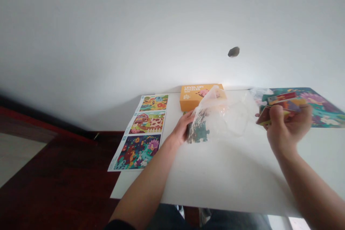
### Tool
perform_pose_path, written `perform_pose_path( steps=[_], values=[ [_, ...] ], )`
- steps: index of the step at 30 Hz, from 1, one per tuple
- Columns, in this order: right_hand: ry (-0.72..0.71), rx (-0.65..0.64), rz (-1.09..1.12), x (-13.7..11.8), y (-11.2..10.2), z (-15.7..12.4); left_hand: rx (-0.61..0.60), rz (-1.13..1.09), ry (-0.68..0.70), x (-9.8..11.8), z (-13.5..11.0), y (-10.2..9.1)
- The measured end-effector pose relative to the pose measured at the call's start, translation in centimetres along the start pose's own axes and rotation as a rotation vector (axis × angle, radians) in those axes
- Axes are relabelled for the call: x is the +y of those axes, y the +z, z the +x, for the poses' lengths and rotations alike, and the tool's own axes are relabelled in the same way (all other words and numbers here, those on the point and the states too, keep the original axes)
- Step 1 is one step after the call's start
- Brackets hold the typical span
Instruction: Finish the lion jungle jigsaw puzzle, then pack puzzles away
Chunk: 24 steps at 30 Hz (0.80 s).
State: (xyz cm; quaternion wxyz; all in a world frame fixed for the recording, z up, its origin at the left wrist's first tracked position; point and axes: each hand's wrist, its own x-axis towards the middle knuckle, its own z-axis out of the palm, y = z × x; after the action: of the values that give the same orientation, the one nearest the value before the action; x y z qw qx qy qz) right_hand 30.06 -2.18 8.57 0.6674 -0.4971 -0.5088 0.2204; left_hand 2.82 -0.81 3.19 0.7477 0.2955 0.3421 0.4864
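Note:
My left hand (184, 128) is closed on a clear plastic bag (212, 109), low over the white table. Inside the bag, teal puzzle pieces (201, 132) show through the film. Off to the right, my right hand (287, 125) grips a small stack of colourful puzzle pieces (285, 102) in red, orange and yellow, thumb on top. Part of that stack is hidden by the fingers. Behind the bag stands an orange puzzle box (185, 105) with white lettering, partly covered by the film.
A sheet with three printed pictures (147, 122) lies at the table's left edge. On the right, a dark colourful picture sheet (323, 106) lies behind my right hand, beside more clear plastic (260, 94). The white wall (161, 36) has a hole (233, 51) and rises behind the table (215, 179).

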Motion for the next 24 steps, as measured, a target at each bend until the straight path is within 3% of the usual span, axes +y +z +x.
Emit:
perform_pose_path(
  steps=[2, 6, 8, 13, 19, 24],
  values=[
    [-0.124, -0.058, -0.111, 0.3, -0.4, -0.2, 0.001, 0.039, 0.004, -0.2, 0.1, 0.1],
    [-0.435, -0.557, -0.368, 0.7, -0.8, -0.8, 0.001, 0.113, -0.025, -0.2, 0.1, 0.3],
    [-0.484, -0.731, -0.361, 0.7, -0.5, -1.1, -0.006, 0.13, -0.042, -0.2, 0.1, 0.3],
    [-0.429, -0.762, -0.52, 0.2, -0.1, -2.0, -0.01, 0.152, -0.053, -0.4, 0.0, 0.3],
    [-0.701, -0.76, -0.431, -2.2, -0.5, -0.7, 0.006, 0.169, -0.139, -0.7, -0.2, 0.2],
    [-0.701, -0.966, -0.556, -6.0, 1.2, 1.6, -0.1, -0.005, -0.275, -0.5, -0.8, 1.4]
  ],
)
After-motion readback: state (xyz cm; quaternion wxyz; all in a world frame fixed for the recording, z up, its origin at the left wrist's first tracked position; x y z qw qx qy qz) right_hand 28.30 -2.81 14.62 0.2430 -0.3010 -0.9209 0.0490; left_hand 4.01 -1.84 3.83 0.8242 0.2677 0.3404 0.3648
